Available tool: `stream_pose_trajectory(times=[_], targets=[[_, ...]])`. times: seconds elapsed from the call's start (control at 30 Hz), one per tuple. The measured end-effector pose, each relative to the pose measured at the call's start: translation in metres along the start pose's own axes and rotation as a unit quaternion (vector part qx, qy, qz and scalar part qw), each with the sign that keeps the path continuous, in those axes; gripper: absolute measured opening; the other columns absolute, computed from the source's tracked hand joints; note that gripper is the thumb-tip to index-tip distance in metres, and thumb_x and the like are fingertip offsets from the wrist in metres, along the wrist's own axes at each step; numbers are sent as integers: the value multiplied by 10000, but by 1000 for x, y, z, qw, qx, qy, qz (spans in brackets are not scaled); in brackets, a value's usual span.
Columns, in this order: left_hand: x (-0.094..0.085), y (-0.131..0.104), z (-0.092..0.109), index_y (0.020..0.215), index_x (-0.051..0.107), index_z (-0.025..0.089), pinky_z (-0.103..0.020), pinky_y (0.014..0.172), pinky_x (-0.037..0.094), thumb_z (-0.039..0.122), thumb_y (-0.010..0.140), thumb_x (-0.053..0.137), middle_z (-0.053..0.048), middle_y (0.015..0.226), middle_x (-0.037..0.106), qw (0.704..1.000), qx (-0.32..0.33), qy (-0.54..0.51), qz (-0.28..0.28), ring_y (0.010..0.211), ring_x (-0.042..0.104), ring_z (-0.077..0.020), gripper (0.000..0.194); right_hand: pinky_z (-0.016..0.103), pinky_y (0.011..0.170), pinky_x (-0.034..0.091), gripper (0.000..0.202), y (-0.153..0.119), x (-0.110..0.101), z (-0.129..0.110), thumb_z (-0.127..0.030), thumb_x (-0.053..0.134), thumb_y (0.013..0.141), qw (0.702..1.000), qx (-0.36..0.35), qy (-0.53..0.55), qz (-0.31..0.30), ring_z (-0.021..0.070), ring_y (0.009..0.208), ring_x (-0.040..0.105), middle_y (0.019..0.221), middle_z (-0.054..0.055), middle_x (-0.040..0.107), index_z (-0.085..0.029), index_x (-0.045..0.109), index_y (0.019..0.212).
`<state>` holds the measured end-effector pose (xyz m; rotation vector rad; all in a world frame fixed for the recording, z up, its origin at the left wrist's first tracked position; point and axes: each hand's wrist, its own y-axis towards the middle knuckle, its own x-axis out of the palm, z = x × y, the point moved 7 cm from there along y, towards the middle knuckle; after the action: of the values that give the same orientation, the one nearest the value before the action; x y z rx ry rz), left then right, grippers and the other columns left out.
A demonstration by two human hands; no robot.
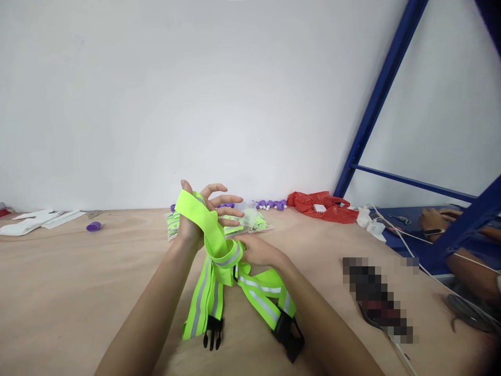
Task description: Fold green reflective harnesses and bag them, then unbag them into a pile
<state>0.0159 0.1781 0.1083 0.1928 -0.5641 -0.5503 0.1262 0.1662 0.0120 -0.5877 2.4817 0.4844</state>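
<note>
A neon-yellow reflective strap harness (225, 271) with grey stripes hangs gathered in front of me. One of its bands loops over my left hand (195, 216), across the thumb side and palm; that hand is raised, its fingers spread and stretched out. My right hand (260, 250) grips the harness where the bands bunch together, its fingertips partly hidden by the material. From the lower ends dangle a black prong buckle (213, 333) on the left and a black socket buckle (288, 334) on the right.
Behind my hands lie bagged yellow straps (260, 223) and purple rolls (274, 204). A red plastic bag (323, 206) sits by the wall, white sheets (35, 220) at far left. A pixelated dark object (378, 297) and another person's hand (432, 222) are right, near a blue frame (376, 104).
</note>
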Motion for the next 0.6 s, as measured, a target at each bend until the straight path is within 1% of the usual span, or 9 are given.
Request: stream_pose_trajectory(times=[0.07,0.17,0.23,0.27,0.33,0.4,0.5,0.57,0.6], targets=[[-7,0,6,969,574,166,-348,489,561,875,814,339,-160,907,746,998,7,63,25,665,731,-300,763,300,750,540,174,-3,-22,4,-184,601,760,997,10,39,63,195,844,672,933,5,737,-204,688,908],[-17,-3,12,934,593,164,-286,388,481,883,788,389,-132,786,738,988,-21,152,32,503,679,-250,761,245,504,493,74,-11,-61,14,-239,585,747,975,52,120,181,142,571,602,680,-43,630,-213,564,813],[-23,-7,14,924,612,166,-254,353,424,890,780,385,-113,712,722,977,-49,207,20,432,630,-212,772,231,402,448,137,-18,-83,20,-282,595,735,945,77,186,256,127,448,540,563,-83,537,-234,478,786],[-26,-9,14,917,619,168,-241,346,400,896,778,368,-110,689,715,971,-61,231,14,421,616,-199,783,233,390,452,185,-22,-92,21,-310,613,726,927,78,217,294,127,432,537,545,-92,519,-240,452,786],[-32,-13,15,913,625,172,-220,339,362,911,770,323,-113,688,714,957,-86,278,8,421,610,-188,811,244,423,492,268,-30,-108,21,-357,655,703,892,56,270,358,132,470,573,571,-87,536,-244,429,793],[-38,-16,13,921,625,181,-217,336,346,918,761,293,-109,699,715,939,-119,322,-3,386,587,-174,824,260,501,539,324,-37,-121,17,-386,688,691,862,14,304,405,133,548,613,638,-73,573,-246,423,811],[-39,-25,5,941,631,199,-229,330,336,903,775,294,-97,656,698,908,-206,357,-75,331,535,-165,798,280,636,574,331,-50,-137,9,-374,693,692,819,-49,316,477,128,668,637,737,-63,593,-253,411,814],[-35,-33,-1,949,646,209,-242,328,331,878,789,360,-86,609,677,887,-264,357,-129,326,519,-177,745,273,675,566,310,-58,-144,4,-326,681,675,788,-84,318,520,128,718,632,761,-59,589,-252,404,792],[-33,-37,-3,957,657,212,-247,327,328,859,790,410,-80,596,669,877,-284,361,-143,327,515,-182,713,266,675,557,301,-62,-146,2,-298,676,660,773,-99,325,536,129,731,628,763,-57,588,-249,403,779]])
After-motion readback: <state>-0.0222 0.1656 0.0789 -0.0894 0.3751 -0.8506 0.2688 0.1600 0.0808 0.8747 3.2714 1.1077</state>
